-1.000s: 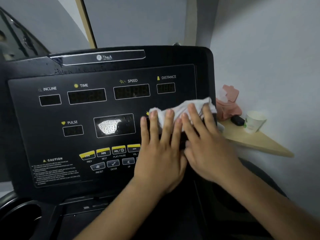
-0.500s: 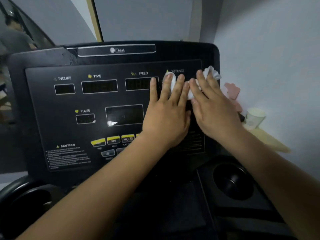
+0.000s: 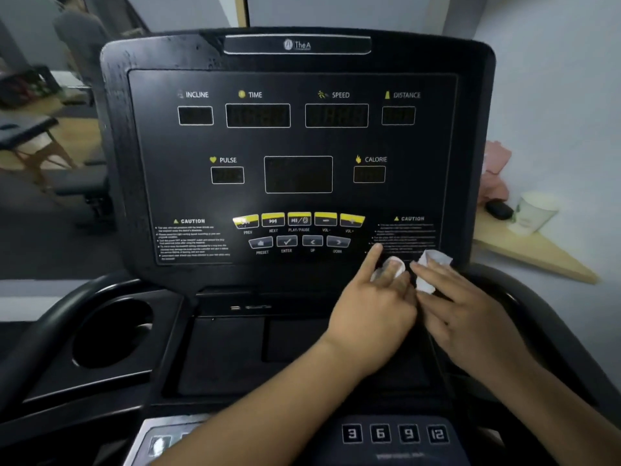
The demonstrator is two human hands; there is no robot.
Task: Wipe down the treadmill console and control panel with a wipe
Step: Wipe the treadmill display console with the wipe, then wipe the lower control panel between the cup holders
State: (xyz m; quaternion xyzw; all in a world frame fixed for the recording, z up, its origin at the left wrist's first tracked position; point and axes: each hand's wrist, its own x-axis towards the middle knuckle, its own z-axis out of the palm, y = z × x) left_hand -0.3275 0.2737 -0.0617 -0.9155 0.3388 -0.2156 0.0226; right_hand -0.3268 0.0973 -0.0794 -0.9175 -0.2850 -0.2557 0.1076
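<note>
Crumpled white wipe (image 3: 431, 264) | left hand (image 3: 373, 307), right hand (image 3: 465, 314): both flat, pressing it | advice: even pressure across black plastic treadmill console (image 3: 161, 169).

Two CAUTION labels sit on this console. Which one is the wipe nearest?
The right CAUTION label, below CALORIE: the wipe lies at its lower edge, under the left hand and right hand. The left CAUTION label has nothing on it.

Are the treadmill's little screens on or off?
Off. The TIME window and the big middle screen are dark, with no glowing numbers.
</note>
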